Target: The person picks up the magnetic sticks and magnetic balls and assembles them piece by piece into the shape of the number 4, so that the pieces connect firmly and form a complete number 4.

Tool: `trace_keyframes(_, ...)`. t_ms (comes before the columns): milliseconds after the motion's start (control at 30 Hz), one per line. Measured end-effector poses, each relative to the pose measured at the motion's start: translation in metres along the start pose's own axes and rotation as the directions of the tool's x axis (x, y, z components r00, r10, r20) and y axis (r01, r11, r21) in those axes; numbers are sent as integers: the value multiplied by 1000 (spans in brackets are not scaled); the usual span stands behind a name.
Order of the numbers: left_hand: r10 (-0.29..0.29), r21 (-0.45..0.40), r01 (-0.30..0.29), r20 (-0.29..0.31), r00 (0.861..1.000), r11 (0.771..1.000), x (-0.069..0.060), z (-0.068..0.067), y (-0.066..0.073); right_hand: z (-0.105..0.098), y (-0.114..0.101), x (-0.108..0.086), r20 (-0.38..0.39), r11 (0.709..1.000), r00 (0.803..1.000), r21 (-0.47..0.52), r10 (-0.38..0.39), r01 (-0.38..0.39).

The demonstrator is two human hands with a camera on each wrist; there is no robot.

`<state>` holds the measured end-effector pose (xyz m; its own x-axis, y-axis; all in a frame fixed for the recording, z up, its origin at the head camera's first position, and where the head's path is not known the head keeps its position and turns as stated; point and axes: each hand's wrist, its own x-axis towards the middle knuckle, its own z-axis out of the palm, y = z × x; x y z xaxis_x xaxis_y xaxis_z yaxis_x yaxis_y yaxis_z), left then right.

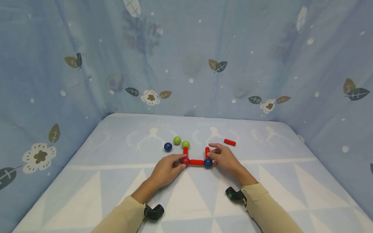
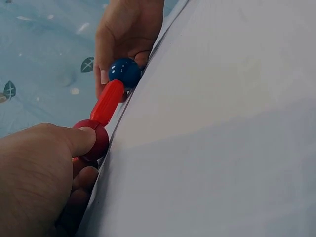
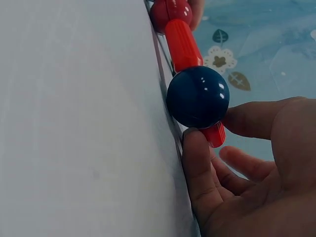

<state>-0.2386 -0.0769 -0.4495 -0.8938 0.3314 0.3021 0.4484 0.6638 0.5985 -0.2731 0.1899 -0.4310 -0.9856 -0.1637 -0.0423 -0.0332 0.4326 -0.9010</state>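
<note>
My left hand (image 1: 166,170) pinches a red ball (image 1: 185,161) between thumb and fingers. A red connecting rod (image 1: 197,162) runs from that ball to a dark blue ball (image 1: 208,163). My right hand (image 1: 225,158) pinches the blue ball near where an upright-pointing second red rod (image 1: 207,150) meets it; fingers partly hide this rod in the right wrist view. From the red ball, a third rod (image 1: 185,150) leads away to a green ball (image 1: 186,144). In the left wrist view the thumb lies over the red ball (image 2: 98,140).
Beyond the hands lie a loose green ball (image 1: 176,140), a loose blue ball (image 1: 167,147) and, to the right, a loose red rod (image 1: 230,142). A patterned cloth covers the table (image 1: 116,136). Blue curtains (image 1: 186,48) hang behind and at both sides.
</note>
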Motion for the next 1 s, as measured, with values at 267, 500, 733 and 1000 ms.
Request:
trace_keyframes(267,-12,5,12,-29,1000,1000,2,-7,6,-1,0,1,7,999,1000,39,0,-1)
trace_keyframes(500,81,76,-72,-126,989,994,2,-9,15,-2,3,2,10,998,1000,64,17,-18)
trace_keyframes(733,267,218,-237,-119,956,947,6,-6,32,-2,3,1,5,997,1000,72,23,-24)
trace_keyframes(1000,338,309,-301,-73,938,902,16,9,50,-4,1,0,8,996,1000,87,25,-26)
